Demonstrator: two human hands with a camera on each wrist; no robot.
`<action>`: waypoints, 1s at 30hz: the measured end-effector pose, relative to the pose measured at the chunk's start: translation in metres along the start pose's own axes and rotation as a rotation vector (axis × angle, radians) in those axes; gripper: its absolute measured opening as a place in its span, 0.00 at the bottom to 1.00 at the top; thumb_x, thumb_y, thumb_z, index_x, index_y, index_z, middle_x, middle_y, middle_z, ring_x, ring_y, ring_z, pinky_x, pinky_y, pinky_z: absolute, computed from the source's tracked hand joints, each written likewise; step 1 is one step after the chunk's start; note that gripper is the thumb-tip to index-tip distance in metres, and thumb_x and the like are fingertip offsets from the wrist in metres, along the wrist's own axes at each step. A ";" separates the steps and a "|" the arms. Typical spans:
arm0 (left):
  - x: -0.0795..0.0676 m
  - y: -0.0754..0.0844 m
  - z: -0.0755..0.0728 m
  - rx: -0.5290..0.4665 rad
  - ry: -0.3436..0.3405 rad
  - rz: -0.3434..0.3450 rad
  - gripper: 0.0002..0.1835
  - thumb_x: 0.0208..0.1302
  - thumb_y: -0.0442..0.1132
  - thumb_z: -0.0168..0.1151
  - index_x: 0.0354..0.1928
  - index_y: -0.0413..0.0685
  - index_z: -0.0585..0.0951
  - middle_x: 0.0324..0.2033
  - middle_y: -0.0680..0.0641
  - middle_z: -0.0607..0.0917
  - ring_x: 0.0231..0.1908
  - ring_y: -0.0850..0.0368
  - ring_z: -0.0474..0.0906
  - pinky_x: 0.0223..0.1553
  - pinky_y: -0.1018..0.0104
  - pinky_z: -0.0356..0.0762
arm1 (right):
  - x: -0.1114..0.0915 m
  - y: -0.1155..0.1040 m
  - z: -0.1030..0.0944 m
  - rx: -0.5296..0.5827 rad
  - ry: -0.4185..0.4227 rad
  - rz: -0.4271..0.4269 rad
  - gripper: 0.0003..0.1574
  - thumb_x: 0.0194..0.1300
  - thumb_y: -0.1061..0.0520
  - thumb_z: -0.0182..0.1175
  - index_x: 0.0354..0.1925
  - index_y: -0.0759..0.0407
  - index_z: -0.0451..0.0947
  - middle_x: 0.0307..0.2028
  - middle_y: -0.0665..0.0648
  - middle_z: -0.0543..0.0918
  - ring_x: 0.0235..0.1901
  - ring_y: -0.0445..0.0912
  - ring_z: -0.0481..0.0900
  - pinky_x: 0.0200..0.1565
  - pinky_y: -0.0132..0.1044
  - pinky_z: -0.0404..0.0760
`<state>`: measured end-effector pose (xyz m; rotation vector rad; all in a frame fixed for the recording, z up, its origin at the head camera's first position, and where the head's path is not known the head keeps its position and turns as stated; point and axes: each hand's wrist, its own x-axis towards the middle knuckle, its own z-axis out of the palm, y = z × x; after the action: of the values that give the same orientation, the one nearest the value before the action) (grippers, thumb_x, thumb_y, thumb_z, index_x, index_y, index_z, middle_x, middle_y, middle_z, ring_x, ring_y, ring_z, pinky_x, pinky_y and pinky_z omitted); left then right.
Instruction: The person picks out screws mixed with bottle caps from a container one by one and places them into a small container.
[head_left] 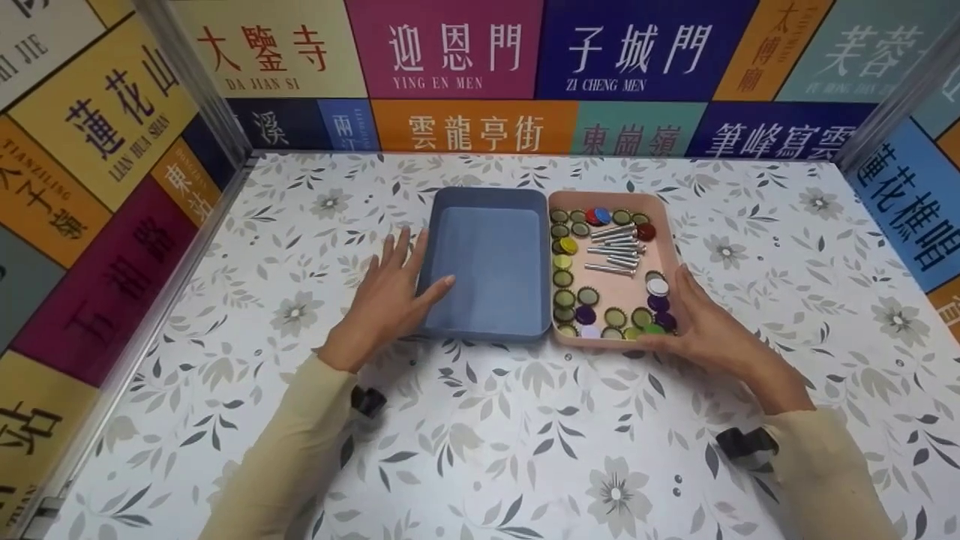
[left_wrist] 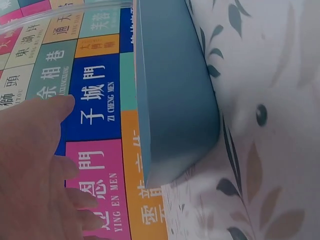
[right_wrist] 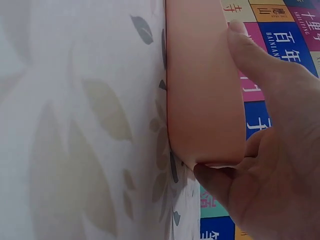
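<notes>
A shallow blue tray (head_left: 487, 262) and a pink tray (head_left: 613, 289) lie side by side, long edges together. In the pink one are several bottle caps (head_left: 588, 296), some dark gold, others purple, red, blue, yellow and white, with a small heap of silver screw-like pieces (head_left: 619, 247). My right hand (head_left: 712, 334) grips the pink tray's near right corner, thumb at the front rim and fingers along the side; the right wrist view shows this hold on the pink wall (right_wrist: 205, 85). Fingers spread, my left hand (head_left: 386, 300) is beside the blue tray's left edge, its thumb over the rim.
A white tablecloth with grey leaves and flowers (head_left: 480, 427) covers the table. Colourful sign-printed panels (head_left: 465, 52) stand along the back and both sides. Each wrist carries a small black device (head_left: 367, 403).
</notes>
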<state>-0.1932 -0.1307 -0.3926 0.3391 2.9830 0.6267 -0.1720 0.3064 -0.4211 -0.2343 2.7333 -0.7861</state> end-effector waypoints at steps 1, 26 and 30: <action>0.001 0.001 0.001 -0.002 0.000 0.004 0.45 0.73 0.68 0.42 0.80 0.52 0.41 0.80 0.41 0.41 0.80 0.40 0.33 0.77 0.40 0.38 | 0.000 0.000 0.000 0.002 -0.002 0.002 0.84 0.53 0.25 0.67 0.77 0.52 0.18 0.78 0.65 0.24 0.76 0.72 0.35 0.72 0.69 0.43; 0.010 0.038 0.014 -0.066 -0.009 0.090 0.47 0.71 0.65 0.50 0.80 0.53 0.43 0.80 0.43 0.43 0.80 0.42 0.39 0.77 0.44 0.47 | 0.001 -0.005 -0.001 -0.042 -0.019 0.005 0.85 0.53 0.24 0.66 0.77 0.58 0.18 0.77 0.68 0.23 0.76 0.73 0.35 0.72 0.68 0.45; 0.013 0.048 0.016 -0.079 0.002 0.122 0.47 0.70 0.64 0.53 0.80 0.53 0.46 0.80 0.43 0.45 0.80 0.43 0.42 0.75 0.43 0.54 | 0.002 -0.005 0.000 -0.045 -0.025 0.010 0.85 0.52 0.22 0.65 0.77 0.56 0.18 0.77 0.67 0.21 0.75 0.74 0.36 0.72 0.69 0.45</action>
<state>-0.1945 -0.0789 -0.3881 0.5175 2.9463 0.7548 -0.1740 0.3020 -0.4187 -0.2378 2.7282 -0.7148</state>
